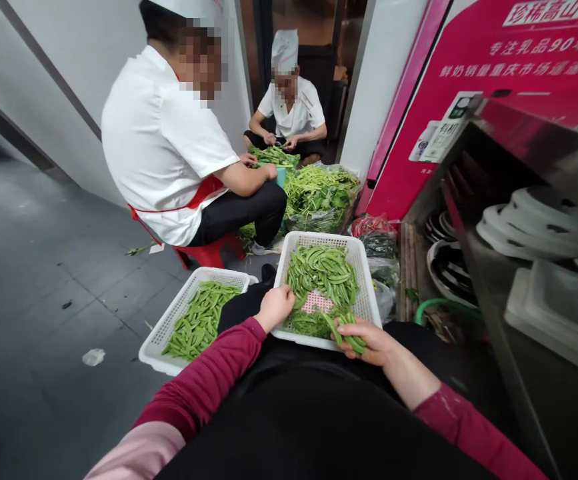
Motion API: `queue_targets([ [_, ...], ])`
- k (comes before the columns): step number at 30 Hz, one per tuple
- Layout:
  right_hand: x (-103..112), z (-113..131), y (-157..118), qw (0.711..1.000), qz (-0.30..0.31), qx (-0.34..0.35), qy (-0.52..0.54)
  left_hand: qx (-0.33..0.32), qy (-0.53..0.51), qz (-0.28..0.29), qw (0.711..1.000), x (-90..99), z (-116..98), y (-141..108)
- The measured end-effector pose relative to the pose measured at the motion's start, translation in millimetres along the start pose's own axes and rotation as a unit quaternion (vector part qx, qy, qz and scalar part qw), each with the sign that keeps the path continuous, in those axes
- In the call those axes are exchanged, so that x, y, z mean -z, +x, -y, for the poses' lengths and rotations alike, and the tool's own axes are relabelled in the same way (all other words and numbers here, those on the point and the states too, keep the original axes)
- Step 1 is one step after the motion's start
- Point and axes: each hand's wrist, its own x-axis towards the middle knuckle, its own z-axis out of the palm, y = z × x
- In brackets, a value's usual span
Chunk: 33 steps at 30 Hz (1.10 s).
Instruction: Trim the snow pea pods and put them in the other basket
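A white perforated plastic basket (370, 293) rests on my lap, holding a heap of green pea pods (323, 270). Thin green trimmings (313, 325) lie at its near side, and a red-and-white dotted patch shows between the two. My right hand (369, 341) holds several pea pods (351, 333) over the basket's near right corner. At the left rim, my left hand (277, 307) is closed, its fingertips turned toward the pods; what they pinch, if anything, is hidden.
A second white basket (156, 360) with pea pods (201, 317) stands on the floor at left. One co-worker (169, 147) sits on a red stool (211, 252); another (293, 110) crouches behind leafy greens (319, 190). Right, a metal shelf (499, 267) holds white plates (529, 220).
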Motion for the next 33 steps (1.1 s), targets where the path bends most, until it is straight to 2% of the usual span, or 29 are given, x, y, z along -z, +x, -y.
queue_targets([
  [2,4.0,-0.4,-1.4,1.0,-0.021,-0.007,0.007,-0.057,0.013,-0.005,0.998,2.7,-3.2,-1.8],
  [6,10.8,-1.4,2.6,1.0,-0.025,-0.006,0.004,-0.257,0.068,0.008,0.964,4.1,-25.6,-18.5],
  [8,14.6,-0.7,4.5,0.999,-0.017,0.001,-0.032,-0.308,0.11,0.032,0.945,4.1,-32.7,-23.2],
  [10,18.2,3.0,5.6,0.992,-0.029,0.019,-0.121,-0.339,0.144,0.058,0.928,4.7,-34.3,-22.6],
  [13,19.3,15.3,6.7,0.952,-0.058,0.027,-0.301,-0.388,0.167,0.134,0.896,6.8,-33.4,-15.5],
  [15,15.6,25.3,8.0,0.912,-0.027,0.009,-0.41,-0.393,0.148,0.188,0.888,8.4,-33.9,-9.6],
  [17,9.6,32.8,10.6,0.863,0.0,0.018,-0.504,-0.372,0.075,0.22,0.899,9.1,-34.7,-3.7],
  [19,3.6,35.3,15.1,0.829,-0.02,0.074,-0.554,-0.334,-0.06,0.241,0.909,7.7,-34.3,2.0],
  [21,-0.6,32.6,22.4,0.836,-0.066,0.147,-0.524,-0.256,-0.231,0.253,0.904,3.0,-32.6,6.7],
  [23,-1.5,26.7,32.3,0.867,-0.134,0.207,-0.433,-0.156,-0.387,0.236,0.878,-5.0,-30.1,10.6],
  [25,3.0,21.5,42.5,0.893,-0.221,0.25,-0.302,-0.073,-0.462,0.208,0.859,-14.4,-25.7,14.1],
  [26,7.9,20.4,46.3,0.902,-0.258,0.264,-0.224,-0.044,-0.457,0.198,0.866,-18.9,-22.3,15.6],
  [28,23.2,22.2,48.7,0.911,-0.305,0.272,-0.061,-0.016,-0.358,0.187,0.915,-26.1,-13.0,18.0],
  [30,42.6,28.1,43.3,0.911,-0.327,0.242,0.069,-0.045,-0.191,0.16,0.967,-30.9,-3.5,19.2],
  [31,51.5,31.4,38.6,0.911,-0.332,0.218,0.107,-0.081,-0.109,0.142,0.981,-33.0,-0.4,19.5],
  [33,62.6,35.7,28.6,0.921,-0.325,0.167,0.134,-0.164,0.016,0.117,0.979,-37.6,-0.3,20.4],
])
